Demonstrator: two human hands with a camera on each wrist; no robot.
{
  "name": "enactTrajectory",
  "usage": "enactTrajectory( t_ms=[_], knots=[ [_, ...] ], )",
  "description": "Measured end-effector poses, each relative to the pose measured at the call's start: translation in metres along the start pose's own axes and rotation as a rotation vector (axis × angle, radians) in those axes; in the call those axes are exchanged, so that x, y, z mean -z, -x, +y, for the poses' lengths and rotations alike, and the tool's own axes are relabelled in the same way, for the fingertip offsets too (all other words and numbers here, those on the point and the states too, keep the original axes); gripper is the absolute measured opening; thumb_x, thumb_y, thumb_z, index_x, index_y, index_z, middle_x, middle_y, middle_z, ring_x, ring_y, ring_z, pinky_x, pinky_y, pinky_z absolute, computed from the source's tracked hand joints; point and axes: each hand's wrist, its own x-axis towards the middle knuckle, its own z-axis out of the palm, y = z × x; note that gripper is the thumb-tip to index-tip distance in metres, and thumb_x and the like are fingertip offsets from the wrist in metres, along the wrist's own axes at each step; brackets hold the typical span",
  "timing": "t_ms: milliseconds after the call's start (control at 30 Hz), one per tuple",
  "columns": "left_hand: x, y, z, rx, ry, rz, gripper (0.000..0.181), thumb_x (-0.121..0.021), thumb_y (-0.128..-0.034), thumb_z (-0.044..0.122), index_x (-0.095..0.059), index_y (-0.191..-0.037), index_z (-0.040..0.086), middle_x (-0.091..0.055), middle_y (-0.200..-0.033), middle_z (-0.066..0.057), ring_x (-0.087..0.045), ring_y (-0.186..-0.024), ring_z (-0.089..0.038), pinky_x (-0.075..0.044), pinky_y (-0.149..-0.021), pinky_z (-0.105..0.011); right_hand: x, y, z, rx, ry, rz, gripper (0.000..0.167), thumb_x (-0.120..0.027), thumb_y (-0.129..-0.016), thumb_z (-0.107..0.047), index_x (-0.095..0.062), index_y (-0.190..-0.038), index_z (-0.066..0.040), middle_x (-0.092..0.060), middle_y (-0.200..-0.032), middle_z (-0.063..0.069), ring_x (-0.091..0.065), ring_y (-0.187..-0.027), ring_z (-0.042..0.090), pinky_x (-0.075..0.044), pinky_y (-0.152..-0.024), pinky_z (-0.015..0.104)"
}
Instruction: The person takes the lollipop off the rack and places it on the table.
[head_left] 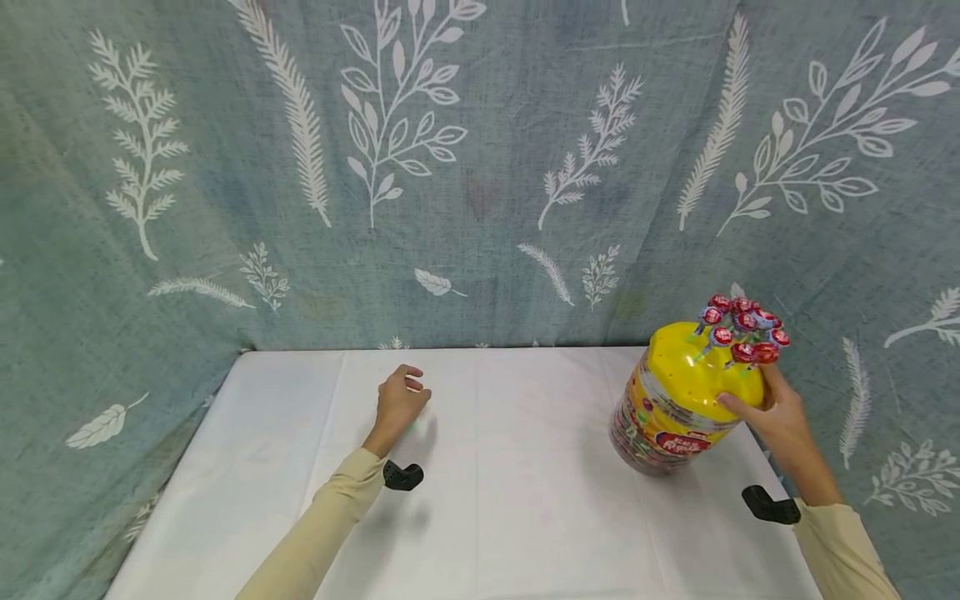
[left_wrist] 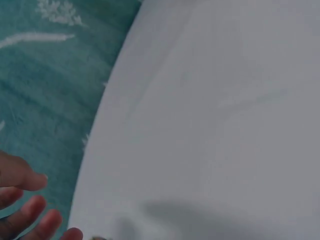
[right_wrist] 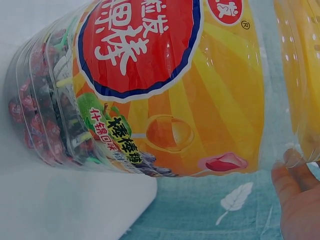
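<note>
A large clear plastic jar point(head_left: 667, 417) of lollipops, with a yellow and red label, is at the right of the white table. Several wrapped lollipops point(head_left: 742, 329) stick up from its yellow lid point(head_left: 697, 367). My right hand point(head_left: 776, 417) grips the lid's rim, thumb on top and fingers at the far side, partly hidden. In the right wrist view its fingertips touch the jar's neck beside the label point(right_wrist: 225, 100), and wrapped candies point(right_wrist: 45, 110) show through the wall. Over the table's left half hovers my left hand point(head_left: 401, 400), fingers loosely bent, with nothing seen in them.
The white table point(head_left: 525, 500) ends at a grey-green leaf-patterned cloth point(head_left: 480, 208) hanging behind it and at both sides. A black wrist strap piece point(head_left: 403, 476) sits at the left wrist, another black piece point(head_left: 770, 505) at the right.
</note>
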Motion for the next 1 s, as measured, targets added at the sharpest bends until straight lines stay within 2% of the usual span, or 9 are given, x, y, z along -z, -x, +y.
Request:
enactTrajectory(
  t_ms=[167,367,600,800,1000],
  knots=[
    [0.001,0.006,0.029,-0.099,0.112,-0.029,0.026,-0.069,-0.0776,0.004,-0.064,-0.103,0.004,-0.066,-0.086,-0.010,-0.063,-0.077,-0.024,-0.052,-0.066,-0.035,-0.001,0.001,0.000,0.018,-0.007,-0.003,0.075,-0.063,-0.092,-0.017,-0.018,-0.151,-0.027,-0.040,-0.129,-0.003,-0.045,-0.103,0.001,-0.042,-0.078,0.006],
    [0.000,0.018,0.071,-0.233,0.232,-0.062,0.022,-0.070,-0.0789,-0.001,-0.065,-0.100,0.001,-0.067,-0.089,-0.012,-0.064,-0.080,-0.025,-0.053,-0.074,-0.036,-0.002,-0.002,-0.003,0.001,0.012,-0.001,0.074,-0.063,-0.092,-0.022,-0.019,-0.151,-0.028,-0.040,-0.130,0.005,-0.045,-0.101,0.003,-0.042,-0.076,0.006],
    [-0.004,0.034,0.118,-0.367,0.312,-0.161,0.020,-0.070,-0.0818,0.002,-0.065,-0.101,0.005,-0.066,-0.092,-0.008,-0.063,-0.084,-0.021,-0.052,-0.076,-0.035,0.002,-0.001,-0.007,-0.014,0.054,-0.017,0.074,-0.063,-0.092,-0.027,-0.019,-0.151,-0.026,-0.039,-0.130,0.014,-0.045,-0.100,0.004,-0.043,-0.075,0.006],
    [-0.010,0.047,0.149,-0.439,0.364,-0.220,0.020,-0.070,-0.0835,0.005,-0.064,-0.103,0.008,-0.065,-0.095,-0.005,-0.062,-0.086,-0.015,-0.052,-0.077,-0.031,0.006,-0.003,-0.010,-0.030,0.040,-0.049,0.077,-0.063,-0.092,-0.026,-0.015,-0.152,-0.027,-0.037,-0.133,0.015,-0.044,-0.100,0.001,-0.043,-0.075,0.006],
    [-0.020,0.055,0.178,-0.485,0.418,-0.286,0.023,-0.070,-0.0845,0.007,-0.063,-0.107,0.009,-0.065,-0.100,-0.005,-0.063,-0.090,-0.014,-0.053,-0.072,-0.028,0.007,-0.006,-0.009,0.006,0.029,-0.059,0.077,-0.064,-0.091,-0.021,-0.017,-0.151,-0.027,-0.041,-0.128,0.005,-0.047,-0.099,0.001,-0.044,-0.075,0.008]
  ],
)
